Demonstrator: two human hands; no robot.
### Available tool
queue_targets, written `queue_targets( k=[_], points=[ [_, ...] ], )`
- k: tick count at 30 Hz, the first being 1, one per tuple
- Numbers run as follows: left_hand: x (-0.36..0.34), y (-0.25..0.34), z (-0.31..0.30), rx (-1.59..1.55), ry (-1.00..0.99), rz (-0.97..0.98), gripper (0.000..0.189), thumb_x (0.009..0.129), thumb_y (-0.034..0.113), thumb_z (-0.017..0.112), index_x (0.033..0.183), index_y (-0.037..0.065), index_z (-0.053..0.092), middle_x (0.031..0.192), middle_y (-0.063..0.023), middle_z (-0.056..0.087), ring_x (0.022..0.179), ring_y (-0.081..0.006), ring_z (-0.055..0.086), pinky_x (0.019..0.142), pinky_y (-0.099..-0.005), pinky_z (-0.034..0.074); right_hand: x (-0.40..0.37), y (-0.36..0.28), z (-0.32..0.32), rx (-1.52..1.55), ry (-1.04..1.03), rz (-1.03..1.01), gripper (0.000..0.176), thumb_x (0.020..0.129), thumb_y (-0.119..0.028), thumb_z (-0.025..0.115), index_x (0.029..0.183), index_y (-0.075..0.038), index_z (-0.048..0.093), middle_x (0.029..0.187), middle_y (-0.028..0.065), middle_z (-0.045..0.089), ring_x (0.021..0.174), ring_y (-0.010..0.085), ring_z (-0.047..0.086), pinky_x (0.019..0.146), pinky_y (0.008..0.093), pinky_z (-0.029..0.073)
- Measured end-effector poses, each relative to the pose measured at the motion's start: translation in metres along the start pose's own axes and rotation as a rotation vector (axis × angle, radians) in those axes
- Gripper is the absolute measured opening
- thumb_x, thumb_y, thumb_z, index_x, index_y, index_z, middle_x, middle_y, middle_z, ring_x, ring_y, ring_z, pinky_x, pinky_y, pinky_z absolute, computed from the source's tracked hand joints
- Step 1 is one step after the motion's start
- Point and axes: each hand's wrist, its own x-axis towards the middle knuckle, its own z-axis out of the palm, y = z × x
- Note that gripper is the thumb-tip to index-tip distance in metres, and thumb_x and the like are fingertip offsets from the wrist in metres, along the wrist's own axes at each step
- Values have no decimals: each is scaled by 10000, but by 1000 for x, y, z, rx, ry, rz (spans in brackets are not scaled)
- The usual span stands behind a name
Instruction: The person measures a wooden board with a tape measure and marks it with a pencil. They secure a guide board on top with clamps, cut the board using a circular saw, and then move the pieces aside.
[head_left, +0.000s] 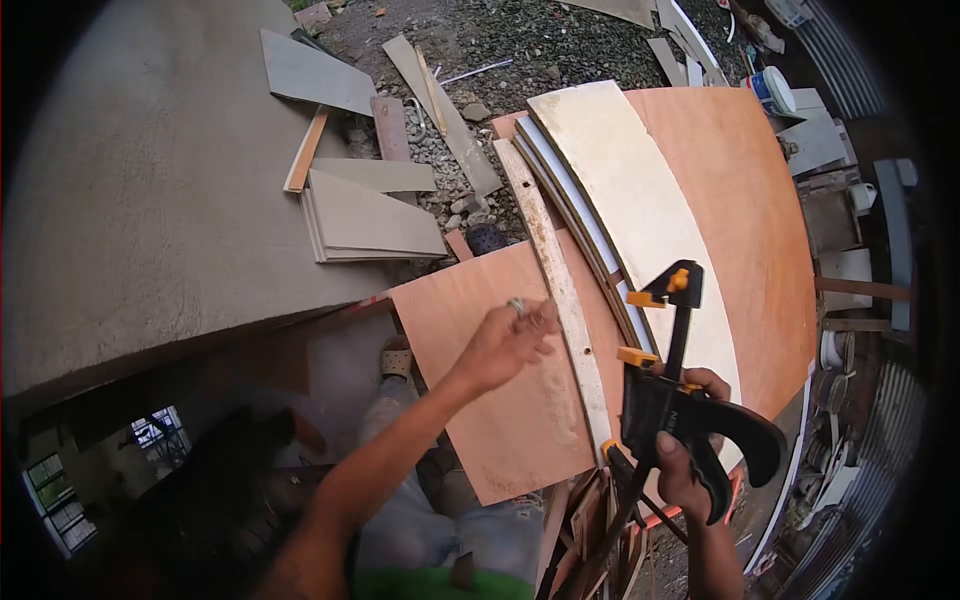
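Observation:
My right hand (684,474) grips a black quick-release bar clamp (668,412) with orange pads, its bar pointing away from me over the boards. My left hand (510,345), with a ring on one finger, hovers close over a reddish plywood sheet (480,420). Its fingers are loosely bent and apart, the tips right by a long wooden strip (555,262) lying along the plywood. At the strip's near end, another clamp's orange pad (608,450) shows, partly hidden behind the clamp I hold.
A pale curved board (640,165) lies on a large plywood panel (745,200) to the right. Grey board offcuts (370,215) lie beside a concrete slab (150,190) at left. Wood scraps (590,520) stand below the plywood; a white bucket (770,90) sits beyond the panel.

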Motion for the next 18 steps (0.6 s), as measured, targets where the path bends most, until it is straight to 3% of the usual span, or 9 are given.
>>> queue_targets(
  k=[4, 6, 7, 11, 13, 14, 16, 17, 18],
  points=[
    [-56, -5, -2, -276, -278, -120, 590, 955, 531, 528, 1231, 11, 484, 1033, -48, 581, 844, -88, 568, 725, -253, 502, 14, -8, 93, 150, -83, 93, 603, 874, -248, 647, 1334, 7, 352, 1306, 173, 483, 1132, 237, 539, 961, 348, 447],
    [-71, 0, -18, -266, -204, -126, 528, 959, 493, 553, 1187, 19, 502, 998, -19, 560, 903, -77, 541, 798, -243, 470, 9, 15, 119, -80, -167, -10, 584, 856, -207, 670, 1328, -1, 394, 1324, 195, 463, 1191, 293, 506, 1015, 381, 400],
    [-77, -1, -28, -315, -133, -127, 511, 961, 466, 563, 1230, 39, 486, 1001, -15, 544, 885, -75, 536, 777, -248, 479, 15, 22, 131, -195, -223, -211, 648, 819, -198, 724, 1353, -26, 400, 1331, 214, 454, 1237, 345, 460, 1048, 405, 361],
    [-88, 9, -72, -260, 4, -83, 471, 877, 353, 673, 1172, 35, 489, 961, -19, 531, 857, -81, 532, 753, -257, 484, 1, -17, 138, -328, -398, 67, 854, 746, -182, 809, 1456, -81, 345, 1333, 242, 463, 1243, 359, 478, 1018, 415, 404],
    [-88, 25, -80, -149, 38, -47, 517, 804, 347, 726, 1115, 1, 499, 913, -39, 541, 790, -91, 550, 702, -253, 487, -6, -20, 116, -125, -428, 550, 841, 806, -391, 766, 1457, -49, 357, 1276, 231, 526, 1138, 348, 573, 954, 422, 464],
    [-86, 36, -80, -153, 38, -43, 517, 804, 347, 726, 1115, 1, 499, 913, -39, 541, 790, -91, 550, 702, -253, 487, -10, -19, 112, -130, -429, 549, 841, 806, -391, 766, 1457, -49, 357, 1276, 231, 526, 1138, 348, 573, 954, 422, 464],
    [-81, 50, -79, 14, -36, 48, 541, 799, 339, 726, 1124, -29, 497, 949, -58, 556, 819, -114, 563, 711, -258, 485, -24, -6, 107, 454, -275, 713, 948, 822, -692, 584, 1426, 11, 384, 1210, 200, 575, 1010, 328, 638, 864, 422, 518],
    [-76, 51, -74, 135, 18, 174, 640, 737, 363, 755, 1137, -63, 494, 891, -86, 582, 793, -142, 581, 702, -280, 485, -33, 9, 114, 596, -349, 714, 1092, 795, -842, 374, 1417, 56, 358, 1206, 191, 569, 986, 339, 647, 787, 399, 545],
    [-75, 56, -73, 146, 26, 179, 640, 737, 363, 755, 1137, -63, 494, 891, -86, 582, 793, -142, 581, 702, -280, 485, -37, 9, 122, 603, -359, 707, 1092, 795, -842, 374, 1417, 56, 358, 1206, 191, 569, 986, 339, 647, 787, 399, 545]
  ],
)
